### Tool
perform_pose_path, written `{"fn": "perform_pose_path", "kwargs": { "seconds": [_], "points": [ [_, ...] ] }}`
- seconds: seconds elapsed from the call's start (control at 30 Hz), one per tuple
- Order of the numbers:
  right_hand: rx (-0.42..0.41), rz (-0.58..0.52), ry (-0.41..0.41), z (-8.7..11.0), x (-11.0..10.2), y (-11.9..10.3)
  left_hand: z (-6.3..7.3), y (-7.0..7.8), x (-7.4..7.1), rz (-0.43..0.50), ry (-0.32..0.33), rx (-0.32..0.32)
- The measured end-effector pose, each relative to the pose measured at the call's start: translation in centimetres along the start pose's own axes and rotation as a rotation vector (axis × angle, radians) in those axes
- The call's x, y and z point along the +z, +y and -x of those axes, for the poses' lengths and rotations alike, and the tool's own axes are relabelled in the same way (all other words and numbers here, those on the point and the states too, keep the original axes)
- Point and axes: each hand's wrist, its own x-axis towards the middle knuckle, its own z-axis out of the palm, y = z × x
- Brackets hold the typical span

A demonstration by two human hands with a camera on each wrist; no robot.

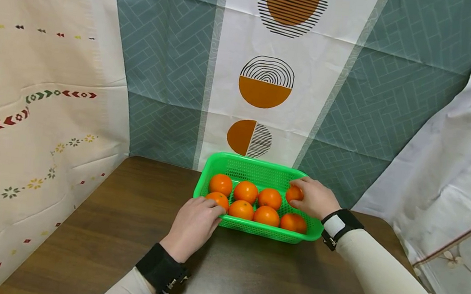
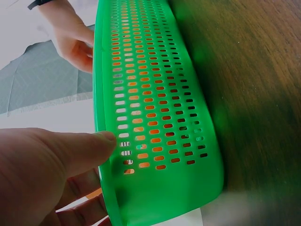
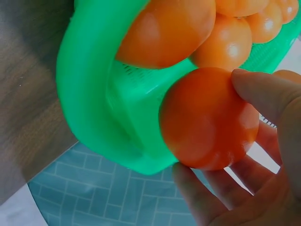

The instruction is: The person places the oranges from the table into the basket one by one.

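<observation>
A green plastic basket (image 1: 254, 169) with perforated walls holds several oranges (image 1: 246, 192) in two rows. My right hand (image 1: 318, 200) grips an orange (image 1: 294, 194) at the basket's back right corner. Thumb and fingers wrap round that orange (image 3: 209, 120) in the right wrist view. At the front left corner, my left hand (image 1: 194, 225) holds the basket's rim. Its thumb lies against the outer side of the basket wall (image 2: 155, 113), with the fingers over the inner side. The left fingers partly cover the front left orange (image 1: 218, 199).
The basket stands on a brown wooden table (image 1: 123, 212), near its back edge. Behind hangs a patterned grey-green and white cloth (image 1: 171, 62). Cream cloth (image 1: 25, 118) hangs on the left and white cloth (image 1: 469, 159) on the right.
</observation>
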Motion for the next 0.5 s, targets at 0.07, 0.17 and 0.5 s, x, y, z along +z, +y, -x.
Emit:
{"fn": "perform_pose_path", "kwargs": {
  "seconds": [0.07, 0.17, 0.5],
  "points": [
    [0.002, -0.003, -0.016, -0.3, 0.2, 0.2, 0.0, 0.0, 0.1, -0.001, 0.002, 0.002],
    [0.005, -0.003, -0.035, -0.6, 0.6, 0.5, 0.0, 0.0, 0.1, -0.004, 0.004, 0.004],
    [-0.013, 0.015, -0.066, -1.5, 1.1, 0.6, 0.1, -0.2, 0.2, -0.011, 0.005, 0.005]
  ]
}}
